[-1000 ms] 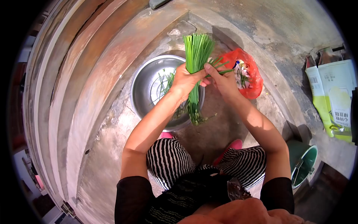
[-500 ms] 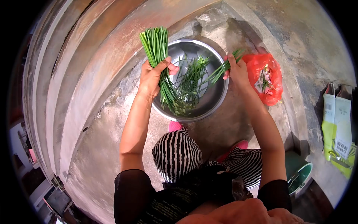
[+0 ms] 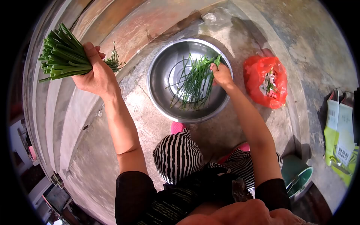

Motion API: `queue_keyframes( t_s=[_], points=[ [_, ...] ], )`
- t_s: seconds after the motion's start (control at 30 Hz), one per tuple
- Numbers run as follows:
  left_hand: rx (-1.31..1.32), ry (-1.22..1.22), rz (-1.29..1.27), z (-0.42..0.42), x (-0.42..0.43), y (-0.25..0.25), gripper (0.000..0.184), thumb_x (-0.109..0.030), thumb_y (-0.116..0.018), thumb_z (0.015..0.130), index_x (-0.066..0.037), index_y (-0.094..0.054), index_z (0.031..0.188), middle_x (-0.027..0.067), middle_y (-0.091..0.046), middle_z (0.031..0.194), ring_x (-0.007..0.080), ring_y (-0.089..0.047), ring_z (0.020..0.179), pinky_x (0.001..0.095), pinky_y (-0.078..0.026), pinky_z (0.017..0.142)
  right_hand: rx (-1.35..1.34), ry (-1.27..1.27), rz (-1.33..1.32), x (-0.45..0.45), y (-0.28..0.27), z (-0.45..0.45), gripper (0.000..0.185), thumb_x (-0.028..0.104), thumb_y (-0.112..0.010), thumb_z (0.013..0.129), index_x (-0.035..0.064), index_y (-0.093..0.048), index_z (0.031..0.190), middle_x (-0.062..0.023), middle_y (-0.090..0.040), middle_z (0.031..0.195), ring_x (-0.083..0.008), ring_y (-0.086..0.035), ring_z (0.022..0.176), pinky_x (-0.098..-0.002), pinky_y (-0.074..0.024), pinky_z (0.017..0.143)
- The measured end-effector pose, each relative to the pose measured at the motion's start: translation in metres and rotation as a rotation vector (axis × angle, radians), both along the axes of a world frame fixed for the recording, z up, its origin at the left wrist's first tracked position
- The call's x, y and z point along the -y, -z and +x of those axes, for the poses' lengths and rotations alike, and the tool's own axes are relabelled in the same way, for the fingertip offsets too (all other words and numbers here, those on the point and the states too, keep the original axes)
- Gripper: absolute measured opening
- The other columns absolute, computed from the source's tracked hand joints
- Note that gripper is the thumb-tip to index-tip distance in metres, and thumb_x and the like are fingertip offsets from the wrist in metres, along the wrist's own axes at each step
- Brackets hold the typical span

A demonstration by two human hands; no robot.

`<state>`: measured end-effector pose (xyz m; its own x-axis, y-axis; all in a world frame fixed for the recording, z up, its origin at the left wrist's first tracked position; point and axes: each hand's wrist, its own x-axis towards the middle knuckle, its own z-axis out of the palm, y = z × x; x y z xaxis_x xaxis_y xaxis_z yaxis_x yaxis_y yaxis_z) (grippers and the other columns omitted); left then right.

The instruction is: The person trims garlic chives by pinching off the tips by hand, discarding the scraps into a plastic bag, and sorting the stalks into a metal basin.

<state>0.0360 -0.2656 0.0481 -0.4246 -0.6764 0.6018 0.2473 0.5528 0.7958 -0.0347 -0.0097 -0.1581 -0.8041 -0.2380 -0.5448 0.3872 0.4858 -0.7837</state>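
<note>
My left hand (image 3: 98, 77) is closed round a thick bunch of garlic chives (image 3: 62, 56), raised over the steps at the left. The cut stem ends face left, and a few budded tips show past my fingers on the right. At the right side of a steel basin (image 3: 159, 95), my right hand (image 3: 222, 74) is closed on a small bundle of the same green stalks (image 3: 216, 62). Loose chives (image 3: 195, 82) lie in a tangle inside the basin, just left of that hand. My fingers partly hide the bundle.
Right of the basin sits a red plastic bag (image 3: 277, 90) with scraps in it. A green bucket (image 3: 305, 176) lies tipped near my right elbow. Green-and-white packages (image 3: 339, 127) are at the far right. Concrete steps (image 3: 56, 123) rise on the left.
My left hand has swung left with the big bunch, from above the basin to over the steps. My right hand has moved left and slightly down, over the basin with its small bundle.
</note>
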Motion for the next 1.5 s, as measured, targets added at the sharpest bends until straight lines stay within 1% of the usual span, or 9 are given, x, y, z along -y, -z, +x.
queue_keyframes(
  t_s=[0.17, 0.23, 0.3, 0.4, 0.43, 0.57, 0.97, 1.27, 1.5],
  points=[
    [0.289, 0.638, 0.56, -0.014, -0.037, 0.01, 0.013, -0.014, -0.064, 0.086, -0.003, -0.058, 0.082, 0.0051, -0.058, 0.067, 0.0106, -0.05, 0.053, 0.0236, -0.041, 0.05, 0.092, -0.031, -0.071, 0.003, 0.013, -0.002, 0.042, 0.037, -0.053, 0.09, -0.0033, -0.061, 0.099, -0.0128, -0.062, 0.075, -0.018, -0.061, 0.059, -0.0328, -0.0513, 0.049],
    [0.373, 0.861, 0.756, -0.022, -0.056, 0.026, 0.013, -0.015, -0.064, 0.085, -0.005, -0.057, 0.082, 0.0049, -0.058, 0.066, 0.0102, -0.049, 0.051, 0.0236, -0.04, 0.048, -0.37, -0.307, 0.381, 0.001, 0.003, -0.007, 0.047, 0.038, -0.057, 0.088, -0.0073, -0.061, 0.1, -0.0143, -0.063, 0.075, -0.0165, -0.062, 0.059, -0.0323, -0.0511, 0.052],
    [0.489, 0.982, 0.829, -0.028, -0.078, 0.039, 0.014, -0.018, -0.065, 0.085, -0.006, -0.058, 0.083, 0.0044, -0.059, 0.067, 0.0094, -0.049, 0.051, 0.0235, -0.04, 0.047, -0.262, -0.284, 0.383, -0.019, -0.03, -0.009, 0.049, 0.042, -0.059, 0.084, -0.0064, -0.063, 0.092, -0.0172, -0.063, 0.065, -0.0239, -0.063, 0.052, -0.0344, -0.0515, 0.064],
    [0.63, 1.189, 0.816, -0.033, -0.113, 0.043, 0.014, -0.018, -0.065, 0.085, -0.005, -0.059, 0.085, 0.0044, -0.059, 0.069, 0.0093, -0.049, 0.052, 0.0231, -0.04, 0.047, -0.246, -0.112, 0.039, -0.063, -0.068, -0.009, 0.038, 0.034, -0.06, 0.085, -0.002, -0.064, 0.096, -0.0116, -0.062, 0.06, -0.0192, -0.062, 0.052, -0.0314, -0.0497, 0.057],
    [0.665, 1.259, 0.81, -0.034, -0.125, 0.043, 0.015, -0.018, -0.065, 0.085, -0.005, -0.059, 0.085, 0.0045, -0.059, 0.07, 0.0092, -0.049, 0.053, 0.0229, -0.04, 0.047, -0.41, -0.095, 0.009, -0.08, -0.075, -0.012, 0.032, 0.03, -0.059, 0.087, 0.0002, -0.064, 0.099, -0.008, -0.062, 0.065, -0.0127, -0.059, 0.052, -0.0273, -0.0475, 0.053],
    [0.781, 1.461, 0.818, -0.04, -0.173, 0.045, 0.022, -0.017, -0.064, 0.086, 0.001, -0.058, 0.096, 0.0059, -0.058, 0.072, 0.0097, -0.049, 0.051, 0.022, -0.04, 0.046, -0.348, 0.18, -0.329, -0.143, -0.157, 0.005, 0.03, 0.027, -0.058, 0.09, 0.0008, -0.064, 0.101, -0.0017, -0.063, 0.077, -0.0073, -0.054, 0.055, -0.0226, -0.0451, 0.051],
    [0.977, 1.517, 0.787, -0.042, -0.271, 0.038, 0.022, -0.018, -0.069, 0.082, -0.001, -0.059, 0.092, 0.0037, -0.056, 0.069, 0.0102, -0.051, 0.054, 0.0235, -0.04, 0.046, -0.236, 0.461, -0.335, -0.231, -0.182, 0.044, 0.02, 0.022, -0.068, 0.084, 0.0023, -0.066, 0.083, -0.0039, -0.065, 0.07, -0.0066, -0.057, 0.056, -0.0196, -0.0431, 0.045],
    [0.991, 1.441, 0.715, -0.041, -0.279, 0.055, 0.018, -0.014, -0.068, 0.082, 0.001, -0.06, 0.09, 0.0037, -0.055, 0.069, 0.01, -0.05, 0.054, 0.0229, -0.038, 0.046, -0.25, 0.24, -0.33, -0.246, -0.166, 0.054, 0.017, 0.017, -0.066, 0.084, 0.0001, -0.067, 0.085, -0.005, -0.065, 0.068, -0.0073, -0.059, 0.057, -0.0199, -0.0447, 0.048],
    [1.014, 1.42, 0.676, -0.037, -0.288, 0.058, 0.011, -0.01, -0.064, 0.082, 0.0, -0.06, 0.086, 0.0031, -0.055, 0.067, 0.0086, -0.05, 0.052, 0.0228, -0.038, 0.045, -0.539, 0.141, 0.087, -0.232, -0.166, 0.06, 0.013, 0.013, -0.065, 0.078, -0.0003, -0.066, 0.08, -0.0042, -0.064, 0.066, -0.0075, -0.058, 0.059, -0.0248, -0.0454, 0.052]
  ],
)
